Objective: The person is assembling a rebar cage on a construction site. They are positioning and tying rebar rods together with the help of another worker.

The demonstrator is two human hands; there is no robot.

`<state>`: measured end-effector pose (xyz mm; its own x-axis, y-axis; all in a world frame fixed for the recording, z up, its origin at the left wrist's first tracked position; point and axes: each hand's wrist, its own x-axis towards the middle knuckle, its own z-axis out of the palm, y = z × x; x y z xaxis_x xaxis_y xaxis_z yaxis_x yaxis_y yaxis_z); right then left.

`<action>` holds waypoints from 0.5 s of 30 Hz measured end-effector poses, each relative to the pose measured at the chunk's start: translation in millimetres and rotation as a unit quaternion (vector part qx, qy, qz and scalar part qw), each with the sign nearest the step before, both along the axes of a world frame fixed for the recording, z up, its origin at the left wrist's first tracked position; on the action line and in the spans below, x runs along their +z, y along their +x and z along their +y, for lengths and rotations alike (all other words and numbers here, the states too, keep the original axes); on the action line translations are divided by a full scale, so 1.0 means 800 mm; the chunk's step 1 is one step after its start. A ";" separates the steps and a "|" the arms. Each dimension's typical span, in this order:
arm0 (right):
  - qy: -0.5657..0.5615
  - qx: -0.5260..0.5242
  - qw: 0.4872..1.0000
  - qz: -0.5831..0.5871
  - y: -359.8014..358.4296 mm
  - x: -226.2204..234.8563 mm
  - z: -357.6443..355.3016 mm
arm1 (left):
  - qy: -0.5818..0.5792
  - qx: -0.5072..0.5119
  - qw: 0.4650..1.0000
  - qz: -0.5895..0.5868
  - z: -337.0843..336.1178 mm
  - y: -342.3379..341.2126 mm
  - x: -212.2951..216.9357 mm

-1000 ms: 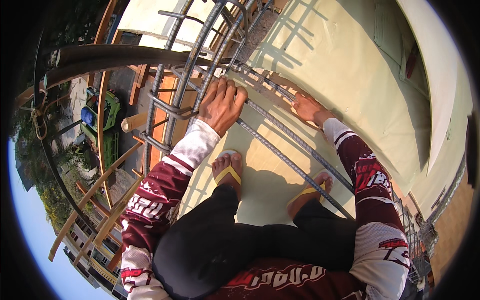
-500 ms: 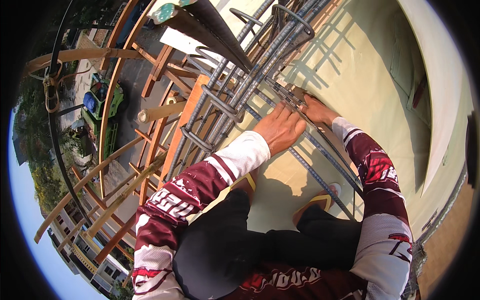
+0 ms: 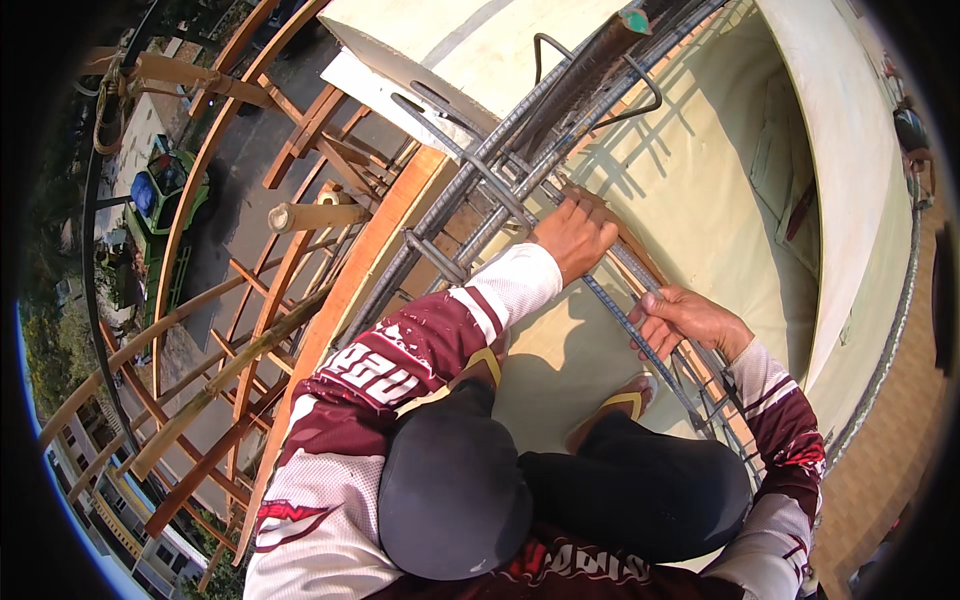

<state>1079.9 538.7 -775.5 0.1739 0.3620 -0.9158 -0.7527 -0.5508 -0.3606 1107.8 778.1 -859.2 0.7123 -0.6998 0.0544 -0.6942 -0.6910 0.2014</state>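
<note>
Ribbed steel rebar (image 3: 605, 300) runs slantwise before me, out of a larger rebar cage (image 3: 470, 205). My left hand (image 3: 575, 237) is closed around the rebar just beyond the cage, its knuckles up. Closer to my knees, my right hand (image 3: 700, 322) has its thumb and curled fingers on the same run of rebar. Part of that grip is hidden behind the bar. Bent steel stirrups (image 3: 440, 258) wrap the cage. A thick dark bar with a green end (image 3: 634, 20) lies along its top.
An orange-brown timber board (image 3: 335, 285) edges the cage on the left. Beyond it, wooden poles (image 3: 320, 216) form scaffolding high above a road with a green truck (image 3: 165, 205). Pale sheeting (image 3: 690, 215) covers the surface at right. My sandalled feet (image 3: 625, 400) stand beneath the rebar.
My right hand has moved away from beside the left, back along the rebar toward me. The left hand stays on the rebar near the cage. The whole view has shifted somewhat.
</note>
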 end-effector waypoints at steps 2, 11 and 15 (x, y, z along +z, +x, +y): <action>0.029 0.002 1.000 0.000 -0.003 0.002 -0.004 | 0.000 -0.013 1.000 -0.014 -0.001 -0.002 0.002; 0.013 0.026 0.997 -0.071 -0.036 0.013 -0.030 | -0.027 -0.101 0.994 0.043 -0.003 -0.014 0.018; 0.019 0.034 0.996 -0.086 -0.046 0.013 -0.056 | -0.048 -0.108 0.992 0.036 -0.020 -0.016 0.024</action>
